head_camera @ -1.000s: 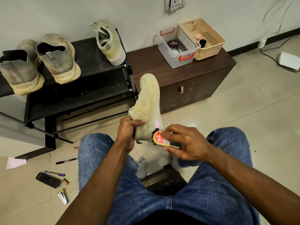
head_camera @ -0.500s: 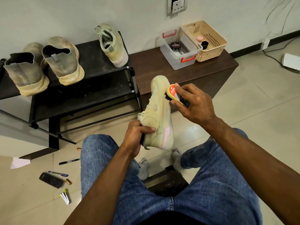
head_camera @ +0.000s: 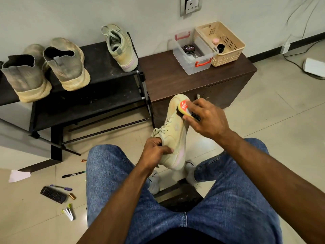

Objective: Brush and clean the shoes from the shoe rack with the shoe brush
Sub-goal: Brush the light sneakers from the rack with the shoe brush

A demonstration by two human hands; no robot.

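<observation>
Brushing the toe of the held shoe

The rack (head_camera: 109,81) carries three more shoes. The shoe (head_camera: 175,134) is held off the rack, above the knees, toe pointing away. The left hand (head_camera: 154,152) grips its heel end; hold it rigid so strokes do not deflect it. The right hand (head_camera: 207,118) clasps the brush (head_camera: 184,110), bristles on the toe side; apply short, firm strokes, keeping bristles flat against the upper.

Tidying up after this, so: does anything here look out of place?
Yes, small items lie scattered on the floor left of the person's knee: a remote, two pens, batteries and a paper scrap. The shoes on the rack look dusty.
</observation>
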